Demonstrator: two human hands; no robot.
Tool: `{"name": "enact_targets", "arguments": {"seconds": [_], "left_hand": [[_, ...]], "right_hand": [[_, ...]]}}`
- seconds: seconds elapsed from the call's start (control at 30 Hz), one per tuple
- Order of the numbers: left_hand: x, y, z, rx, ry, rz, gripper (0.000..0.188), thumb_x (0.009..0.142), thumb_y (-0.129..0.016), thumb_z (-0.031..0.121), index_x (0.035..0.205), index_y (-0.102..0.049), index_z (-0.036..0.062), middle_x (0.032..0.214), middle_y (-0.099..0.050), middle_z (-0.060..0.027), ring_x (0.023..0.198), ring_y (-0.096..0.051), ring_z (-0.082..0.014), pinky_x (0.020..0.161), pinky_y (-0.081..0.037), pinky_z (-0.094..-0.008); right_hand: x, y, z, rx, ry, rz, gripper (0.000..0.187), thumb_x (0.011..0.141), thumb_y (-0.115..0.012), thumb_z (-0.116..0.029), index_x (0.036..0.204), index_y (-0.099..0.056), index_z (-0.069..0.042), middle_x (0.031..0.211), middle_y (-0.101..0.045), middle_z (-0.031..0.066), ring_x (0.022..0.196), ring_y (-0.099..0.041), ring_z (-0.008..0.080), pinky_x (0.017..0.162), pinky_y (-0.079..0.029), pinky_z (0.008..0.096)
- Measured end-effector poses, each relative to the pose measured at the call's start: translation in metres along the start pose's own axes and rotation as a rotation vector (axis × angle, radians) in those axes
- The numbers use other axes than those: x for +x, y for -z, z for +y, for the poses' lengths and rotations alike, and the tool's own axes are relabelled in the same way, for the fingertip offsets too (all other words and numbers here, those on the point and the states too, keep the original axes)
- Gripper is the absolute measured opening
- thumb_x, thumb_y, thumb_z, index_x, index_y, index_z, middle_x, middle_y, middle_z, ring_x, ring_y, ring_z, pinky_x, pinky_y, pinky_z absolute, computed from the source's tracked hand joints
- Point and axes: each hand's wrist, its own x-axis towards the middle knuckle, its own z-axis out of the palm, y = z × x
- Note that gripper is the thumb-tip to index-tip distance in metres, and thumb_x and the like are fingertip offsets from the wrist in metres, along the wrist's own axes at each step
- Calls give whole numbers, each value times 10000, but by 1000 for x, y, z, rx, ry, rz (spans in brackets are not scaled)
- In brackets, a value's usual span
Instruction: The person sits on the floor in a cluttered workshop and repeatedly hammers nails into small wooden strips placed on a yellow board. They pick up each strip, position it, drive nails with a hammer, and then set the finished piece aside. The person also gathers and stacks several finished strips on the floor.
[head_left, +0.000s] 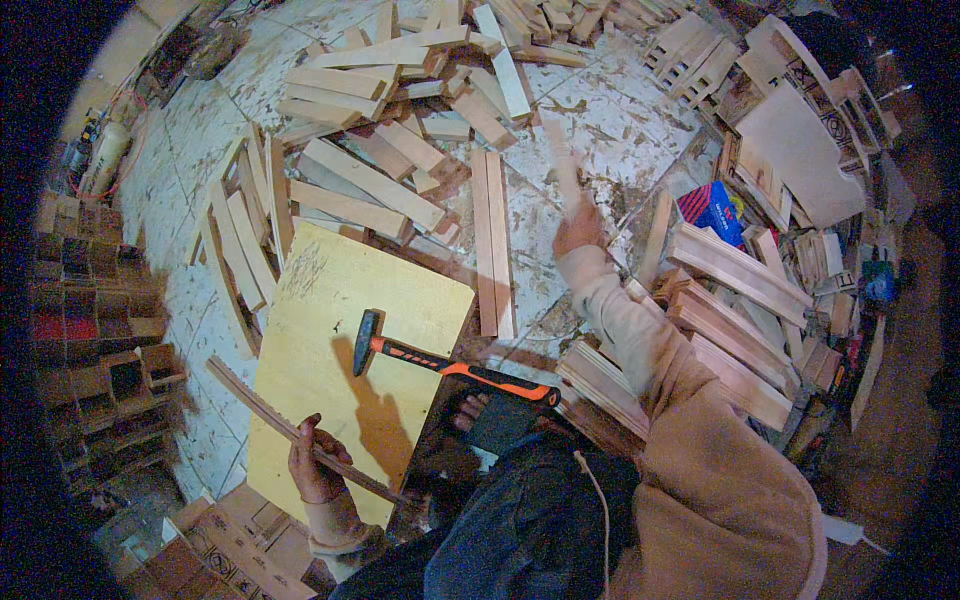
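My left hand [316,468] is closed around a long thin wooden strip [250,394], held slantwise over the lower left of a yellow board [300,370]. My right hand [578,230] is stretched far forward and smeared by motion. A short pale wooden piece [566,170] sticks up from its fingers, also blurred. Between my arms, a hammer [470,375] with an orange and black handle lies across the board, its dark head toward the left. The handle's end reaches past the board's right edge, over my dark clothing.
Loose wooden slats [370,180] cover the tiled floor beyond the board. Stacked lengths of wood [740,275] and a blue and red box [711,212] are at my right. Wooden box-like compartments [90,310] line the left side. Shavings litter the floor.
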Motion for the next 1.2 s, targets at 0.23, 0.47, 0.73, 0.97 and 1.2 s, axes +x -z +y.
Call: {"name": "enact_targets", "arguments": {"seconds": [0.23,0.47,0.73,0.97,1.2], "left_hand": [[2,0,-6,-93,9,-63,384,932,-554,293,1089,-530,-56,609,-496,-30,440,-489,-136,387,-427,-265],[1,3,-6,-73,59,-28,375,932,-553,287,1092,-532,-51,608,-489,-24,444,-491,-134,389,-427,-264],[1,-3,-2,-24,72,-50,369,929,-559,290,1087,-535,-43,627,-495,-27,464,-497,-130,406,-424,-256],[0,-3,-3,-64,95,-4,379,922,-575,297,1087,-537,-41,625,-489,-22,470,-491,-129,411,-409,-257],[2,-8,-4,7,59,-14,400,938,-535,335,1088,-541,-36,595,-456,-9,451,-449,-113,405,-371,-241]], "right_hand": [[-43,-22,-81,447,2,-50,625,781,-597,-102,1296,-287,70,1150,-435,338,1076,-451,489,908,-394,517],[-32,-54,-69,324,-82,57,673,752,-599,-65,1306,-257,104,1116,-367,270,1031,-397,414,922,-347,472],[-33,-66,-52,246,68,104,653,713,-597,-42,1316,-354,22,1101,-405,216,972,-430,362,844,-403,453],[-27,-53,-45,222,54,-37,699,692,-634,-82,1340,-380,-19,1142,-445,216,1065,-449,387,908,-406,462],[-37,-59,-43,159,102,-225,559,793,-581,-159,1310,-426,-14,1192,-444,215,1113,-430,412,943,-373,517]]}}
